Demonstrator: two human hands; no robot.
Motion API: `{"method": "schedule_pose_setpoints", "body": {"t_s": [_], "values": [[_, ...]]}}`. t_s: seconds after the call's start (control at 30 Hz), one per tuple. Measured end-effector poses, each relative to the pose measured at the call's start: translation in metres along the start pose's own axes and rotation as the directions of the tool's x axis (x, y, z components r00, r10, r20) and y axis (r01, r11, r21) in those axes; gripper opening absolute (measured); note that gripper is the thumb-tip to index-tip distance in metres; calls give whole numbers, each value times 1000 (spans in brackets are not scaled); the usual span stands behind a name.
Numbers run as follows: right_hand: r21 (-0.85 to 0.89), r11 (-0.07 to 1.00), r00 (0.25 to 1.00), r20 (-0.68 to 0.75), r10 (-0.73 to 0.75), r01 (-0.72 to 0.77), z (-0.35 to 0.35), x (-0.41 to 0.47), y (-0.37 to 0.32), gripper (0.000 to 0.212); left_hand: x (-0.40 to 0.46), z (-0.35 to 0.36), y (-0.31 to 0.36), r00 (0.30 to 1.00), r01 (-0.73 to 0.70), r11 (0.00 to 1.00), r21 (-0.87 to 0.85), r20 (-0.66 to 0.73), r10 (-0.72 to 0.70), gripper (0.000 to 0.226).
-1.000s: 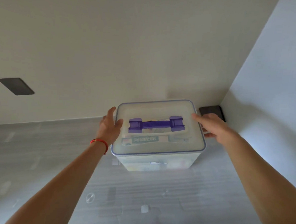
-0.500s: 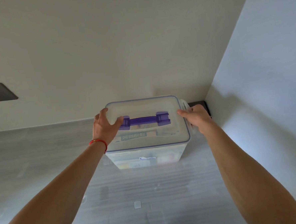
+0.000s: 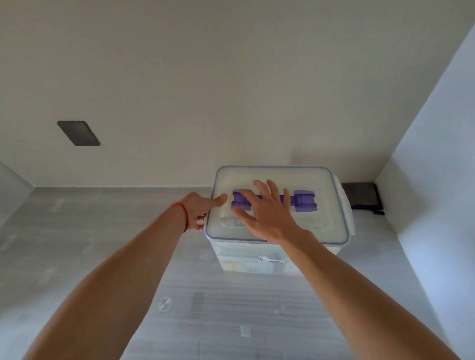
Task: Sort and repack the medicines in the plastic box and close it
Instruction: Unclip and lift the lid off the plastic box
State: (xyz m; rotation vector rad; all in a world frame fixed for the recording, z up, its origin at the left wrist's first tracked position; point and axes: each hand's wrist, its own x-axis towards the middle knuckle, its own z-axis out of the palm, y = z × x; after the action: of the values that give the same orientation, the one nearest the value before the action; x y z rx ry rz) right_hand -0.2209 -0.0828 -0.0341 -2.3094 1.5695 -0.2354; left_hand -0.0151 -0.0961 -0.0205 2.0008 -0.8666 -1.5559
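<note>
The right hand [image 3: 266,214] has left the box's side and now lies spread, fingers straight, over the purple handle [image 3: 304,200] on the lid [image 3: 272,177]; the left hand [image 3: 202,209] grips the left edge. The plastic box [image 3: 249,262] sits on the floor by the wall corner, medicine packs faintly visible inside; I judge it's the closing step, and the side clasps want pressing down next.

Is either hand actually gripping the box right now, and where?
Left hand grips the plastic box at its left lid edge; right hand lies open over the purple handle, holding nothing.
</note>
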Motion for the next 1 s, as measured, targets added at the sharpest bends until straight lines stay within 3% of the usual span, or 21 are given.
{"method": "schedule_pose_setpoints", "body": {"t_s": [0.1,0.23,0.37,0.43,0.53,0.6,0.63,0.7,0.73,0.77,0.83,0.9,1.0], "values": [[-147,989,999,-38,-2,-4,11,-4,-3,74,0,2,1,1000,17,999,-38,20,-17,53],[-200,979,999,-22,-27,22,11,-6,-1,82,1,2,3,999,28,998,-62,38,-26,69],[-197,980,999,-17,-30,26,9,-8,-3,90,0,-1,9,983,-108,974,200,-128,135,69],[-193,980,999,12,-36,38,7,-9,-2,91,-1,2,4,964,-155,955,253,-172,202,74],[-123,982,988,75,-132,140,-2,-17,7,83,-10,14,-9,889,-178,894,410,-323,325,80],[-148,960,971,31,-237,239,-9,-32,18,77,-28,25,-23,747,-260,768,585,-382,544,69],[-199,944,962,-27,-273,262,-11,-43,26,75,-39,31,-31,632,-309,650,694,-362,686,61],[-327,905,935,-134,-328,271,-9,-69,48,72,-59,46,-50,393,-414,346,842,-178,902,44],[-388,883,923,-163,-349,265,-6,-81,60,71,-66,54,-61,310,-476,185,860,-32,950,40],[-445,858,916,-172,-362,256,-4,-92,71,70,-71,61,-70,278,-516,42,855,120,953,43],[-530,818,910,-188,-370,223,-2,-104,82,69,-75,73,-81,368,-471,-146,870,344,864,63],[-563,803,896,-229,-381,197,-1,-107,82,66,-73,81,-79,470,-348,-232,908,383,795,80],[-564,800,880,-254,-402,203,-2,-108,79,58,-70,82,-70,460,-246,-274,930,360,811,78]]}}
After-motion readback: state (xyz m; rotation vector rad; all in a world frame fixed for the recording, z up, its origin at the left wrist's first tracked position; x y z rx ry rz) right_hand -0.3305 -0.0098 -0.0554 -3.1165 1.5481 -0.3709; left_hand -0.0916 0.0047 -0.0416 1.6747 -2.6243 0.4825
